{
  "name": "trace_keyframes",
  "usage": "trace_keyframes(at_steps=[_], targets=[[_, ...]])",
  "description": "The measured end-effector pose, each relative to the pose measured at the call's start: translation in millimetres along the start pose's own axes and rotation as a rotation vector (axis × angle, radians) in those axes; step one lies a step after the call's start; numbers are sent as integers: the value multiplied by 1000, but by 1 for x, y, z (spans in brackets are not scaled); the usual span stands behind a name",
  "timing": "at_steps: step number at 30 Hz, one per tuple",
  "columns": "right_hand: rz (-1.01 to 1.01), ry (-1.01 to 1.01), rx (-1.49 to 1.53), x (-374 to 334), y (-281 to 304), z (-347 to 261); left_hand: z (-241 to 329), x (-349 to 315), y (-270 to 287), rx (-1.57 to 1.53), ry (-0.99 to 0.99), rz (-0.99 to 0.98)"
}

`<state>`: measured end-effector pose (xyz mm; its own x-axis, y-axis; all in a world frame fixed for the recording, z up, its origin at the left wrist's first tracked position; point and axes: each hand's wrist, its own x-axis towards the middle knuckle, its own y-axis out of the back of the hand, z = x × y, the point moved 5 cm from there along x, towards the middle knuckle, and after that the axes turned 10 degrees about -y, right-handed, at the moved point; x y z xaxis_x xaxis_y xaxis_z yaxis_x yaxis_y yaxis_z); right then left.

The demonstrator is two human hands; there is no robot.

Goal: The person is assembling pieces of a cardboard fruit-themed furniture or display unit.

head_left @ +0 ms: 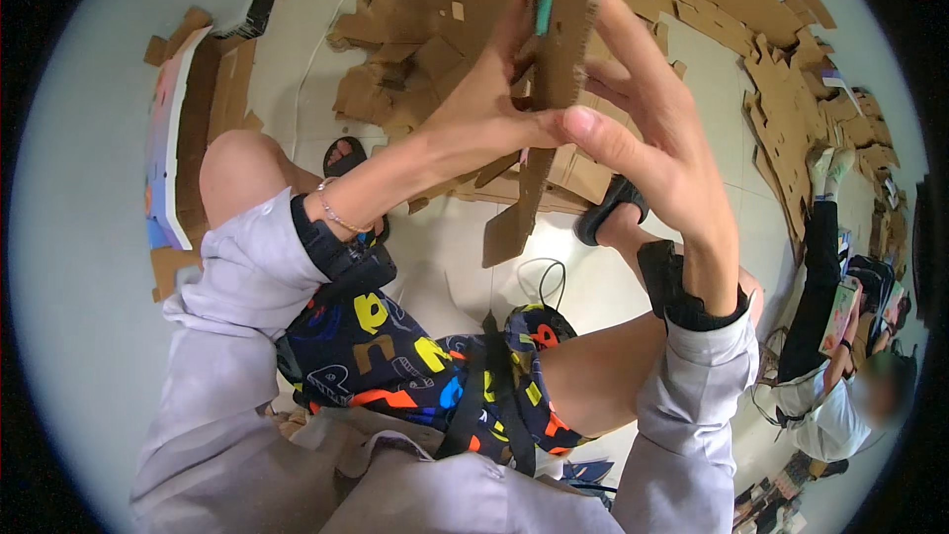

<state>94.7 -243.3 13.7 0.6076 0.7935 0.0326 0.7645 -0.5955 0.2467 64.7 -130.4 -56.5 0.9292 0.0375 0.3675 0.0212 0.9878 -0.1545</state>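
Observation:
A brown cardboard piece (571,35) stands upright in front of me, its torn, rough edge toward the top right. My left hand (494,89) grips it from the left side, with some fingers hidden at the board. My right hand (657,129) holds it from the right, thumb across the near side and fingers partly behind it. Between the left fingers and the board shows a small teal thing (543,12), whose kind I cannot make out. Below the hands hangs a narrow cardboard strip (514,222); whether it joins the held piece is unclear.
Flattened cardboard (395,74) lies heaped on the pale tiled floor (727,129), with more sheets (781,129) along the right. At the left stands an open box (178,138) with a colourful side. Another person (830,405) sits at the right, holding a colourful box (840,316).

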Motion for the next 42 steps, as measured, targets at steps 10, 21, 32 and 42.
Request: trace_keyframes(at_steps=[10, 21, 32, 42], targets=[[163, 71, -424, 18, -2, 22, 20, -1, 38, 40, 111, 464], [225, -147, -185, 21, -27, 33, 40, -2, 54, -711, 127, 285], [354, 36, -131, 20, -16, -3, 83, 10, 114, -179, -155, 643], [894, -17, 144, -26, 123, 20, 77, -8, 126, 80, -114, 494]])
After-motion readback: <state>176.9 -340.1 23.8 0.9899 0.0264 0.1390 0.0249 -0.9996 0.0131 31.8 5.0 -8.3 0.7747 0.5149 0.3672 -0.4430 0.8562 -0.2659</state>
